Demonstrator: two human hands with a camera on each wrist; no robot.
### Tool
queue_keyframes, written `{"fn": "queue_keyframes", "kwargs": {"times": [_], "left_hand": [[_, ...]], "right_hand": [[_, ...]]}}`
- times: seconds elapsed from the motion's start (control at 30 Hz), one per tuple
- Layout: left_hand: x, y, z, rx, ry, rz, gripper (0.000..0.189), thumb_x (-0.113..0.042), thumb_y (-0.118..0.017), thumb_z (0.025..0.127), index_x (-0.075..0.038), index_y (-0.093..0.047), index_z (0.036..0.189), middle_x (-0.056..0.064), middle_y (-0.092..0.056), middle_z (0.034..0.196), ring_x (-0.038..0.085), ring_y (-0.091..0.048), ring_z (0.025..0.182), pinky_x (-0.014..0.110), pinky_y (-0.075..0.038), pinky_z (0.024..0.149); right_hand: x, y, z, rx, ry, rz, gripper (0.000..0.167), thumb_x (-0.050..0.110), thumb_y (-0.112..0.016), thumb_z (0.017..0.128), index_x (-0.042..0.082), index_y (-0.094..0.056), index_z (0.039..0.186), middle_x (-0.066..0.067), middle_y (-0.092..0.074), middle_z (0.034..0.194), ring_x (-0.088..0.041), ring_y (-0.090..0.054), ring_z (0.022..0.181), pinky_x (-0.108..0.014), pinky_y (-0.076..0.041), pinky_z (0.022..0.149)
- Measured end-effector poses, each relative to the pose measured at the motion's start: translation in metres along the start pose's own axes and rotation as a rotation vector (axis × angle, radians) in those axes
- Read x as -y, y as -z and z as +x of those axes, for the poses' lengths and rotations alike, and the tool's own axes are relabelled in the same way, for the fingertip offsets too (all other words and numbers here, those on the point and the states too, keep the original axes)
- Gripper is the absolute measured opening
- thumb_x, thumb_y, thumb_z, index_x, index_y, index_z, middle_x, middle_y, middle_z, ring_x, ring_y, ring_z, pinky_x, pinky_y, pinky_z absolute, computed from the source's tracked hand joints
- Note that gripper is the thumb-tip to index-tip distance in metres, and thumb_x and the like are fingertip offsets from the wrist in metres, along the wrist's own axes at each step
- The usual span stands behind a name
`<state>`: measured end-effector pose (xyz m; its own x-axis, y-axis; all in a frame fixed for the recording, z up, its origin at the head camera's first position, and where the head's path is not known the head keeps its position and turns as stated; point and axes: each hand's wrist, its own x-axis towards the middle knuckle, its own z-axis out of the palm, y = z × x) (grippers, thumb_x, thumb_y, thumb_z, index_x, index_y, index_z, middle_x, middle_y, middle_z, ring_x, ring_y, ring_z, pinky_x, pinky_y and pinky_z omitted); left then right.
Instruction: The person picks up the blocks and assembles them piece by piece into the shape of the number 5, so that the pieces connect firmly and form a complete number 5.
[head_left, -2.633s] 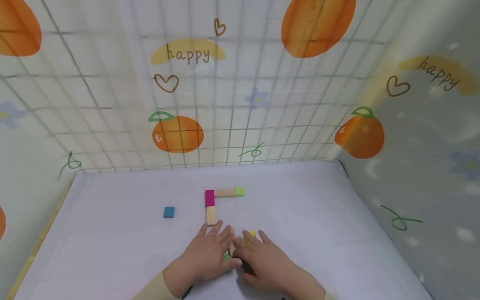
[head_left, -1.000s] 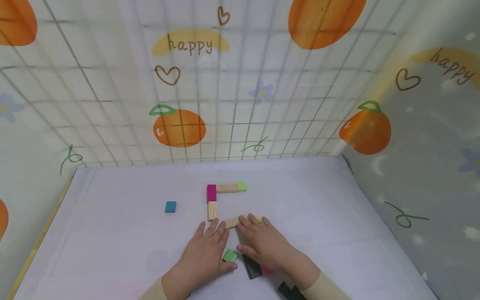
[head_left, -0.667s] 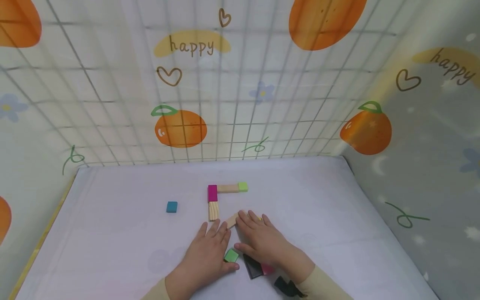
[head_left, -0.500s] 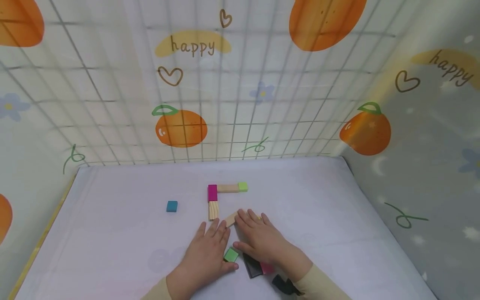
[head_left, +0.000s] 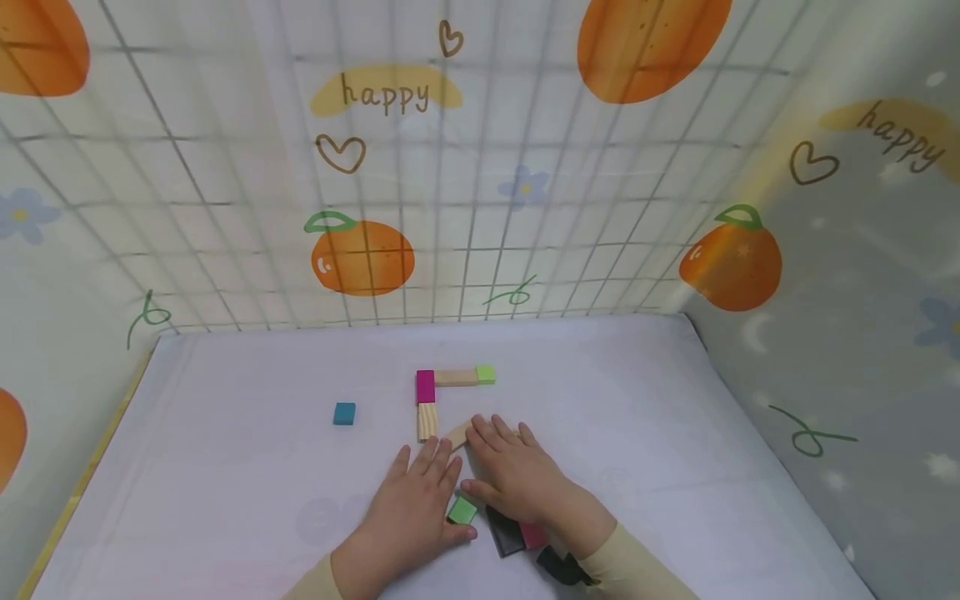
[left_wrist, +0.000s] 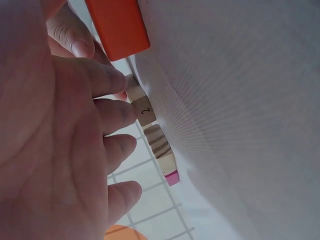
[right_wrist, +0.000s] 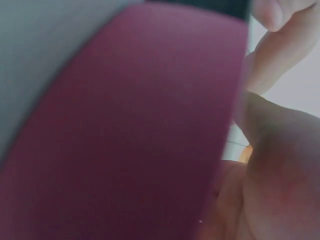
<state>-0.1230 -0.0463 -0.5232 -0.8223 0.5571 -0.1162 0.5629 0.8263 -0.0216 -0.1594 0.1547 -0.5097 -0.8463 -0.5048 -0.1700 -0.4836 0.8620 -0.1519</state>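
Note:
My left hand (head_left: 408, 517) lies palm down with fingers stretched, its fingertips just below the striped wooden block (head_left: 427, 422). A green block (head_left: 462, 510) sits beside it, near the thumb. My right hand (head_left: 521, 479) has its straight fingers over one end of a plain wooden block (head_left: 461, 433), which lies aslant. Whatever lies beneath that hand is hidden. Below the right palm are a dark block (head_left: 505, 533) and a pink-red block (head_left: 533, 536). In the left wrist view an orange-red block face (left_wrist: 119, 27) shows near the fingers. A purplish-pink block face (right_wrist: 135, 115) fills much of the right wrist view.
Beyond the hands, a magenta block (head_left: 425, 386) joins a wooden block (head_left: 456, 377) ending in a lime block (head_left: 486, 374). A blue block (head_left: 344, 413) stands apart to the left. Printed curtains (head_left: 465, 208) rise around the white tabletop (head_left: 240, 450).
The plain wooden block has gone from between the hands to farther forward and now slants. My right hand has edged left over it, covering the yellow block seen earlier. The left hand stays nearly still.

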Motion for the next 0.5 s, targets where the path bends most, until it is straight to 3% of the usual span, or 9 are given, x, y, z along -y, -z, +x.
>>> {"fn": "queue_keyframes", "kwargs": {"times": [0.5], "left_hand": [[-0.0002,0.0028,-0.0036,-0.026,-0.017,0.006,0.094,-0.082,-0.038,0.09,-0.015,-0.039,0.156,0.01,-0.031,0.166,0.028,-0.024,0.155,0.057,-0.025,0.121]], "right_hand": [[0.0009,-0.0011,0.0036,-0.014,0.001,0.0,0.081,0.064,-0.044,0.099,0.009,-0.033,0.158,-0.009,-0.026,0.167,-0.035,-0.024,0.154,-0.065,-0.022,0.119]]}}
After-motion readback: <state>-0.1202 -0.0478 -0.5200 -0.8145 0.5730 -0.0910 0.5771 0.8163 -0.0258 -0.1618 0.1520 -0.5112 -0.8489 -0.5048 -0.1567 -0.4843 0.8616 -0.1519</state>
